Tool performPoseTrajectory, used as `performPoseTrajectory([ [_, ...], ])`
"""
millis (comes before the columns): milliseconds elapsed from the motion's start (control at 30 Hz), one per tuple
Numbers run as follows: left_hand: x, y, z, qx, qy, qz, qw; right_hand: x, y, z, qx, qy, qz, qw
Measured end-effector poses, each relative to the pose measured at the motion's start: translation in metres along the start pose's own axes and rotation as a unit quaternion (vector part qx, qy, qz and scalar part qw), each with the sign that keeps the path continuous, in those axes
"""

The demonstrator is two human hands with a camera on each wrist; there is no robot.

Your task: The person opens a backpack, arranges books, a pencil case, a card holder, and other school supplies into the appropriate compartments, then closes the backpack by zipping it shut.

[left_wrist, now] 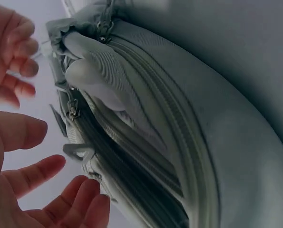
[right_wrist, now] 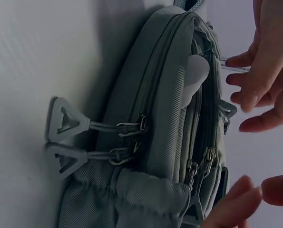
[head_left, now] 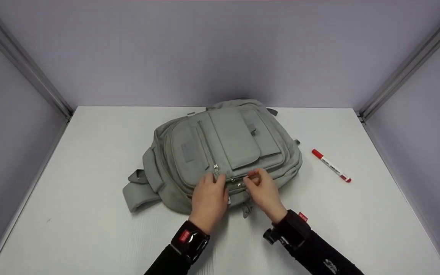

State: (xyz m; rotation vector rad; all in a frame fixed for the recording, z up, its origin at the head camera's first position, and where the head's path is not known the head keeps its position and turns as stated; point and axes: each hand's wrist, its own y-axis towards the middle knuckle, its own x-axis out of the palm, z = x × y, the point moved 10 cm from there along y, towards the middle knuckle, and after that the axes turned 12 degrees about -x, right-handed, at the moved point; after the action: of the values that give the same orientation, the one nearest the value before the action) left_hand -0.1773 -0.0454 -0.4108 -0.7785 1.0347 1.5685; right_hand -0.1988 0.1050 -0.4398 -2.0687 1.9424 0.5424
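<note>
A grey-green backpack [head_left: 189, 145] lies on the white table [head_left: 90, 229]. My left hand [head_left: 209, 196] is at its near edge, fingers loosely bent beside the unzipped compartment. My right hand [head_left: 264, 193] is close by on the right, thumb and fingertips near each other, with nothing visible between them. The left wrist view shows the parted zipper [left_wrist: 141, 156], with a zipper slider [left_wrist: 73, 109] near its upper end. A smooth white rounded object [right_wrist: 196, 76] pokes out of the gap; the rest of it is hidden inside.
To the right of the backpack lies a red-capped marker [head_left: 330, 165]. A strap [head_left: 139, 196] sticks out on the left side. Triangular zipper pulls [right_wrist: 65, 121] hang from another zipper at the near side. Grey panels [head_left: 220, 53] enclose the table at the back and sides.
</note>
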Motion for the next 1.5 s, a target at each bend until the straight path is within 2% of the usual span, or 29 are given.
performPoseTrajectory([
  [100,0.006,0.004,0.003,-0.008,0.009,0.01,0.9999,0.007,0.003,-0.003,-0.008,-0.01,-0.012,1.0],
  [200,0.008,0.005,0.009,0.001,0.01,0.035,0.9993,0.011,0.006,-0.001,-0.002,-0.02,-0.012,1.0],
  [367,0.011,0.002,0.034,0.074,0.023,0.088,0.9931,0.006,0.01,0.005,0.016,-0.041,0.016,0.999],
  [433,0.016,0.002,0.044,0.1,0.038,0.097,0.9896,0.003,0.012,0.008,0.024,-0.044,0.027,0.998],
  [500,0.022,0.003,0.05,0.11,0.053,0.096,0.9879,0.001,0.013,0.01,0.033,-0.044,0.032,0.998],
  [667,0.035,0.005,0.058,0.102,0.079,0.079,0.9884,-0.007,0.015,0.018,0.04,-0.035,0.041,0.998],
  [867,0.045,0.004,0.062,0.099,0.1,0.063,0.988,-0.015,0.013,0.03,0.063,0.027,0.056,0.996],
  [1000,0.052,0.003,0.061,0.089,0.115,0.061,0.9875,-0.015,0.011,0.036,0.074,0.045,0.063,0.994],
  [1133,0.052,0.004,0.057,0.077,0.122,0.07,0.9871,-0.01,0.007,0.041,0.091,0.073,0.055,0.992],
  [1267,0.048,0.003,0.055,0.072,0.133,0.063,0.9865,-0.008,0.005,0.045,0.098,0.091,0.054,0.99],
  [1500,0.047,0.0,0.054,0.082,0.135,0.046,0.9864,-0.008,0.003,0.047,0.096,0.105,0.063,0.988],
])
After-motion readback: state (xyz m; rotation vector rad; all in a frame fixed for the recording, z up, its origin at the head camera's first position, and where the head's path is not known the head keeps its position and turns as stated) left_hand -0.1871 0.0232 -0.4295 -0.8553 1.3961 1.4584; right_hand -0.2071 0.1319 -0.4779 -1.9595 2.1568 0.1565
